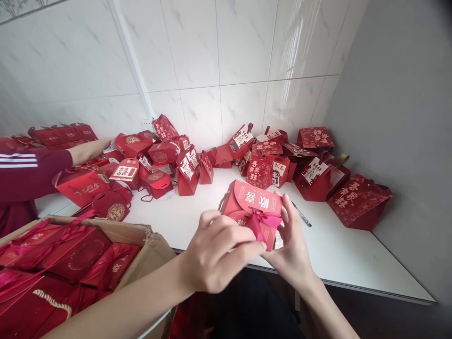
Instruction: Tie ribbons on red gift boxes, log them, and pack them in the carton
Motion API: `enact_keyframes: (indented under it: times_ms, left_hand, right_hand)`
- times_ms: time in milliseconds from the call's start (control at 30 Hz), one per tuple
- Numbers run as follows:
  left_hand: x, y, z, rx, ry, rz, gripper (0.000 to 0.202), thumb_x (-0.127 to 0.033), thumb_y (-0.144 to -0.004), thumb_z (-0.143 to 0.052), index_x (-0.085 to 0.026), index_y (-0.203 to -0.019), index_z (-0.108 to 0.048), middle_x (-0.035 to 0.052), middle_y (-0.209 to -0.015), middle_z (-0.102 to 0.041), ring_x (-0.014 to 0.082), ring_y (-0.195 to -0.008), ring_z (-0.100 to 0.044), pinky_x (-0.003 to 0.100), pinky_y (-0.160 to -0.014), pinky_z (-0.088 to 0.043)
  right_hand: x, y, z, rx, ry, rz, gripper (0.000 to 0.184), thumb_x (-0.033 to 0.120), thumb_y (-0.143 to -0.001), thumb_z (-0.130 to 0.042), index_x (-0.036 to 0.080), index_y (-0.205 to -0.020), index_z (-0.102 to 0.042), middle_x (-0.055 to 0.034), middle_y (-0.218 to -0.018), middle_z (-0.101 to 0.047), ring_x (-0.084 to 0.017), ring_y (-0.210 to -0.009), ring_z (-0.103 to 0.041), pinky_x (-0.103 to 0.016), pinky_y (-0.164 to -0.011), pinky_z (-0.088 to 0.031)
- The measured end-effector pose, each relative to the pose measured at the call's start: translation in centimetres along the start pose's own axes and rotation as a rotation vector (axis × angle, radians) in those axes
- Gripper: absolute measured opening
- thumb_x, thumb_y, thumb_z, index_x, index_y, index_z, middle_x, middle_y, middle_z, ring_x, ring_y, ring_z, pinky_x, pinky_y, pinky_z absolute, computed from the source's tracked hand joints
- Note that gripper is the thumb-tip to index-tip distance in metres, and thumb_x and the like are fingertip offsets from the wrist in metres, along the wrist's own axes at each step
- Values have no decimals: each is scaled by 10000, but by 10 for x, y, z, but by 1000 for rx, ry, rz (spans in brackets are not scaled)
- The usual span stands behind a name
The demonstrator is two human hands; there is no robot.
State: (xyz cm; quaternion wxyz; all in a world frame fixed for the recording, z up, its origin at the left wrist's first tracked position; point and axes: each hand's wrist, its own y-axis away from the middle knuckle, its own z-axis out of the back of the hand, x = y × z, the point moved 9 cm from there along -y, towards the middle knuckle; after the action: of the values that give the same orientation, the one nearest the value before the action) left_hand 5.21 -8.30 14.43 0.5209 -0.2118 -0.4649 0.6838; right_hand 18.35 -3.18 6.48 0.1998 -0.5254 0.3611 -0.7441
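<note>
A red gift box (240, 196) with white and gold lettering is held up over the front edge of the table. A pink ribbon (265, 218) is tied in a bow on its front, and a twisted cord handle shows at its left side. My right hand (292, 245) grips the box from the right and below. My left hand (222, 252) is closed in front of the box, its fingertips at the lower tail of the ribbon; the fingers partly cover the box's lower left.
An open cardboard carton (155, 252) of ribboned red boxes stands at the lower left. Assorted red gift boxes (259, 172) line the white table (339, 254) along the wall. A pen (302, 214) lies right of my hands. A co-worker's arm (90, 150) reaches in from the left.
</note>
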Motion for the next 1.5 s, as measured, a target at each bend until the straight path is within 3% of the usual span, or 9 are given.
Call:
enact_keyframes:
  times_ms: [233, 1000, 1500]
  left_hand:
    - [-21, 0, 2, -14, 2, -146, 201, -115, -793, -477, -154, -879, -655, 5, -784, -636, 111, -666, -530, 301, -681, -360]
    - [-17, -1, 2, -24, 9, -133, 203, -112, -788, -474, -139, -897, -644, 13, -787, -623, 118, -662, -526, 308, -684, -365]
    - [-18, -1, 4, -18, 29, -143, 222, -111, -787, -470, -142, -911, -651, 15, -810, -644, 125, -704, -528, 313, -673, -377]
  right_hand:
    - [14, 5, 7, -10, -57, -31, 940, 348, -723, -735, 333, -1431, -116, -90, -1442, -248, -321, -1265, -356, -474, -914, -499]
    - [13, 5, 10, -6, -49, -63, 940, 368, -716, -737, 332, -1433, -129, -100, -1437, -260, -345, -1262, -356, -483, -873, -521]
    - [19, 2, 9, -4, -20, -63, 964, 393, -707, -740, 354, -1427, -100, -89, -1464, -193, -339, -1270, -345, -479, -902, -505]
